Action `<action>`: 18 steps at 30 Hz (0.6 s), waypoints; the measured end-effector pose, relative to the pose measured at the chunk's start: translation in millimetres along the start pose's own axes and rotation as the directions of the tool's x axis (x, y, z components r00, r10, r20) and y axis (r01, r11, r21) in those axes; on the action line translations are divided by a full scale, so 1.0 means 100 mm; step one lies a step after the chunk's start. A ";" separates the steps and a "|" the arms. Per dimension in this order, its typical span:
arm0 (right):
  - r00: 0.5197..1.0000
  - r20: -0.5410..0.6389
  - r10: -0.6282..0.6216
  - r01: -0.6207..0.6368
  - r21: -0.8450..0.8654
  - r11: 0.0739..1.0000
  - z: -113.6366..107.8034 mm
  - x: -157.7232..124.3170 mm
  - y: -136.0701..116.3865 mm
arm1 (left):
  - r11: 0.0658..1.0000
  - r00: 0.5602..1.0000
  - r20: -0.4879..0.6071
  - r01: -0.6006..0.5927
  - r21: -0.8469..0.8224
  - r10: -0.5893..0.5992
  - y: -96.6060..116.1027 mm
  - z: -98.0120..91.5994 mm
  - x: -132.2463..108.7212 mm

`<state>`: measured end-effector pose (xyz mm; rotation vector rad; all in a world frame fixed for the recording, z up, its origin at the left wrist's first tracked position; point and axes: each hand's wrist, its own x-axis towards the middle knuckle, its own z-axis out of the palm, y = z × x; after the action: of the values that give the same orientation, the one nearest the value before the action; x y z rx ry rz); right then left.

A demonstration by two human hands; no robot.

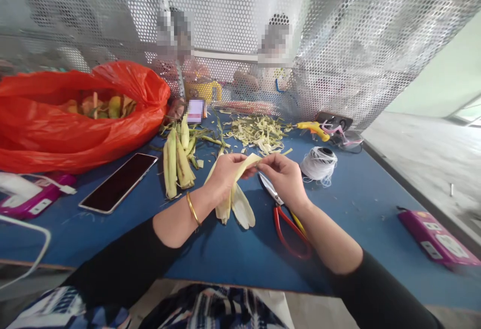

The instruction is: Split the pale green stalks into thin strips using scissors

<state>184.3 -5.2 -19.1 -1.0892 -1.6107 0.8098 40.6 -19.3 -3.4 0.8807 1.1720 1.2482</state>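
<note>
My left hand is closed round a bundle of pale corn husk strips that hang down over the blue table. My right hand pinches the top end of one husk strip next to the left thumb. Red-handled scissors lie on the table just under my right wrist. A gold bangle sits on my left wrist.
More husk pieces lie left of my hands, with shredded husk behind. A red plastic bag, a phone, a spool of white thread, a yellow glue gun and pink boxes are around. Two people sit behind the perforated screen.
</note>
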 end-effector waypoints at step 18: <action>0.974 -0.050 0.220 -0.211 0.152 0.966 0.04 0.00 -0.03 | 0.994 0.997 0.014 -0.077 0.075 0.077 -0.02 0.03 -0.02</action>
<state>179.9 -6.5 -17.0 -1.1864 -1.3698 1.0080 43.9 -21.2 -4.9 0.9958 1.1926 1.2662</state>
